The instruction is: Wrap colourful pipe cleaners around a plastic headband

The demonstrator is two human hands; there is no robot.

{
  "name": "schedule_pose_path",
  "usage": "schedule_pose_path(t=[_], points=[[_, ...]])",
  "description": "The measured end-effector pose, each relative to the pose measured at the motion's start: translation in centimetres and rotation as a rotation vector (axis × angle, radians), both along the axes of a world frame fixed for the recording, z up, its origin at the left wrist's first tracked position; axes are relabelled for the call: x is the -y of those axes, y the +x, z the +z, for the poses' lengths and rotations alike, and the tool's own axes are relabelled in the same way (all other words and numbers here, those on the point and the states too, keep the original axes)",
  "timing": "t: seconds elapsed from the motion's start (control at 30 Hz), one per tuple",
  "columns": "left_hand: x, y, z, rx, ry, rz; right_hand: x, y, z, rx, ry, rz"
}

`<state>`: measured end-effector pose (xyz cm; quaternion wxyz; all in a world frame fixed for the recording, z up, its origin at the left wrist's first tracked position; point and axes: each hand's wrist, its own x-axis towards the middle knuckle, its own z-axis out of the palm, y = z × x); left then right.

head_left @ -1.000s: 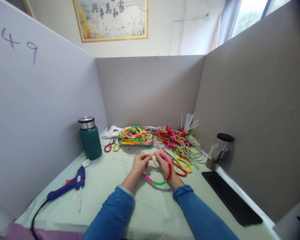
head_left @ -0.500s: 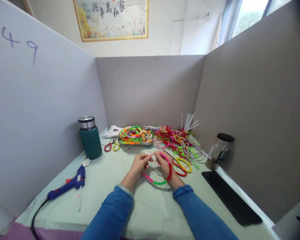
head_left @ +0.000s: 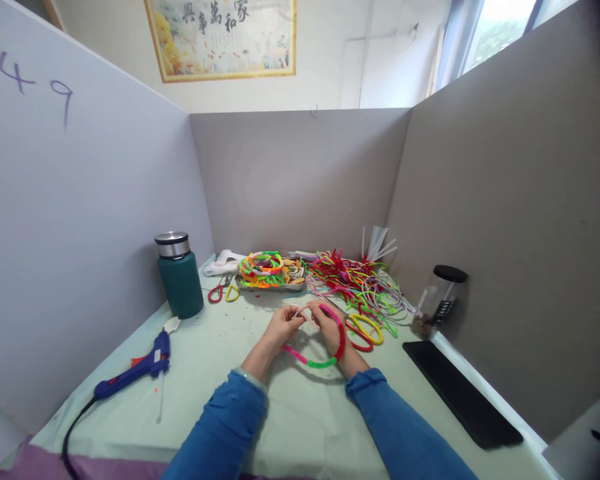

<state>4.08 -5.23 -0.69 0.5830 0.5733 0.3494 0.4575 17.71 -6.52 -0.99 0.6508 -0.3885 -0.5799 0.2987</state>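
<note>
Above the middle of the table, both hands work on a pipe-cleaner ring [head_left: 341, 340] with pink, red and green fuzzy sections. My left hand [head_left: 281, 327] pinches a pale end of it at the far side, its fingers closed. Opposite, my right hand [head_left: 325, 327] is closed on the pale strand near the same spot, and the pink and red part loops over that wrist. The exact fingertip contact is too small to make out. Just right of my right hand lie scissors with red and yellow handles [head_left: 366, 329].
Finished-looking coloured rings [head_left: 263, 267] lie on a tray [head_left: 273, 288] at the back. Loose pipe cleaners [head_left: 350, 280] heap beside it. A green bottle [head_left: 180, 283] and blue glue gun [head_left: 135, 373] stand left; a jar [head_left: 440, 300] and black pad [head_left: 460, 393] lie right.
The fingertips have shifted slightly at the far side of the ring, and a pale strand now shows bent between them. The ring stays in about the same place.
</note>
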Motion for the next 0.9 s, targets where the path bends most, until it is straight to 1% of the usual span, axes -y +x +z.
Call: schedule_pose_path(t=[0.1,0.23,0.33,0.43,0.53,0.63,0.8,0.9], points=[[-0.7,0.4,-0.7,-0.059,0.1,0.112,0.0,0.0,0.0,0.032,0.007,-0.012],[-1.5,0.5,-1.6,-0.148,0.289,0.265,-0.1,-0.1,-0.1,0.026,0.005,-0.021],[-1.3,0.2,-1.6,-0.266,0.377,0.311,-0.2,-0.2,-0.4,-0.004,-0.012,-0.021],[-0.9,0.1,-1.3,-0.332,0.418,0.323,-0.4,-0.2,-0.6,-0.004,-0.027,-0.036],[-0.8,0.0,-1.0,-0.313,0.41,0.307,-0.4,-0.1,-0.6,0.024,-0.037,-0.046],[-0.9,0.0,-0.9,-0.247,0.366,0.286,-0.2,-0.1,-0.5,0.042,-0.039,-0.027],[-0.3,-0.1,-0.1,-0.142,0.165,0.225,0.2,-0.1,-0.3,0.053,-0.031,0.009],[0.1,-0.2,0.3,-0.103,0.078,0.201,0.2,0.0,-0.2,0.063,-0.032,0.029]])
